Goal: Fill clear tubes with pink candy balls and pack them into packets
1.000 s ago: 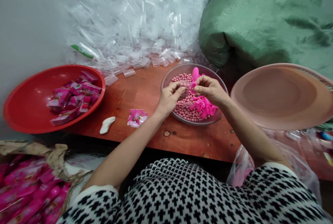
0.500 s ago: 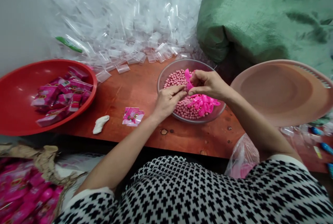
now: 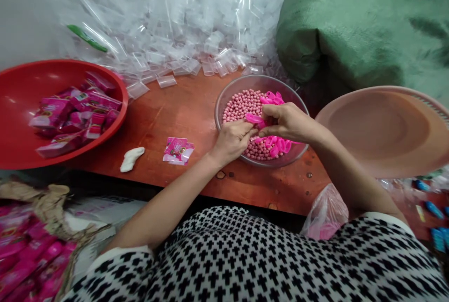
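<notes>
"One great heap of clear plastic tubes (image 3: 189, 12) spreads along the far side. What's to its right?"

"A bulging, shiny green sack (image 3: 354, 17). Nearer than both lies the reddish-brown wooden surface (image 3: 182, 110)."

"And the bowls?"

"A wide, round red plastic bowl (image 3: 16, 110) at the left, a shallow, round tan basin (image 3: 379, 133) at the right, and between them a smaller, round grey translucent bowl (image 3: 227, 91)."

"Where are the hands?"

"Both over the grey bowl: the right hand (image 3: 289, 119) at the right, the left hand (image 3: 233, 140) at the left."

"Anything smaller?"

"Glossy pink packets (image 3: 75, 110) in the red bowl; flat, printed pink pieces (image 3: 177, 150) on the surface, left of the grey bowl; a crumpled white scrap (image 3: 132, 159) further left."

"What do the fingers hold?"

"The right ones pinch a bright pink, rounded plastic piece (image 3: 254, 118) above the grey bowl. The left ones bend against its left end; whether they grip anything, I can't tell."

"And underneath?"

"More bright pink plastic pieces (image 3: 278, 145) on the right, among small, round, dusty-pink beads (image 3: 245, 101)."
</notes>
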The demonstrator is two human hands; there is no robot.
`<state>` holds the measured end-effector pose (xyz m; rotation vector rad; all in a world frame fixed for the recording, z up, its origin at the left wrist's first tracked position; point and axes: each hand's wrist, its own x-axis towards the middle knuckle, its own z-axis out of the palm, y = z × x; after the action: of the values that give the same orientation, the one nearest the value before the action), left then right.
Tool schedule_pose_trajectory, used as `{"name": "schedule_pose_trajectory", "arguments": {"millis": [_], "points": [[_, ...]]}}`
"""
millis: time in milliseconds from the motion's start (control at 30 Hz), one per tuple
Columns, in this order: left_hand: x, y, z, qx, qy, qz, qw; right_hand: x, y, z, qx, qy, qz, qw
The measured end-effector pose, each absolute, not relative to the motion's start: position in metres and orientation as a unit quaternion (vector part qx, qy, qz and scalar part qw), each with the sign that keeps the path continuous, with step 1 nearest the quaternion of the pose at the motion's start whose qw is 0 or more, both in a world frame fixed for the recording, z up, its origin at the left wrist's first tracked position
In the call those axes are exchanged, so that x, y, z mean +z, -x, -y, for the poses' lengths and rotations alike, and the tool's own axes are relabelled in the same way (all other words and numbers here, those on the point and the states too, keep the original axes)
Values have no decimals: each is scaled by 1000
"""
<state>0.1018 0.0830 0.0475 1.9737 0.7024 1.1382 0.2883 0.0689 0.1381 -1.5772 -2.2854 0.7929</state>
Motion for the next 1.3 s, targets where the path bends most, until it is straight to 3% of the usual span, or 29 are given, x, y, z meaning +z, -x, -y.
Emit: {"name": "schedule_pose_trajectory", "arguments": {"millis": [133, 433, 700, 1133, 1300], "points": [[48, -102, -87, 420, -781, -252, 387, 130, -302, -73, 317, 512, 788, 125], [54, -103, -89, 394, -699, -244, 545, 161, -295, -69, 136, 400, 904, 64], [54, -103, -99, 443, -580, -281, 623, 116, -299, -55, -19, 499, 850, 167], [50, -114, -100, 495, -481, -296, 660, 80, -267, -63, -98, 573, 803, 132], [55, -115, -100, 490, -453, -284, 689, 81, -270, -63, -91, 557, 809, 165]]}}
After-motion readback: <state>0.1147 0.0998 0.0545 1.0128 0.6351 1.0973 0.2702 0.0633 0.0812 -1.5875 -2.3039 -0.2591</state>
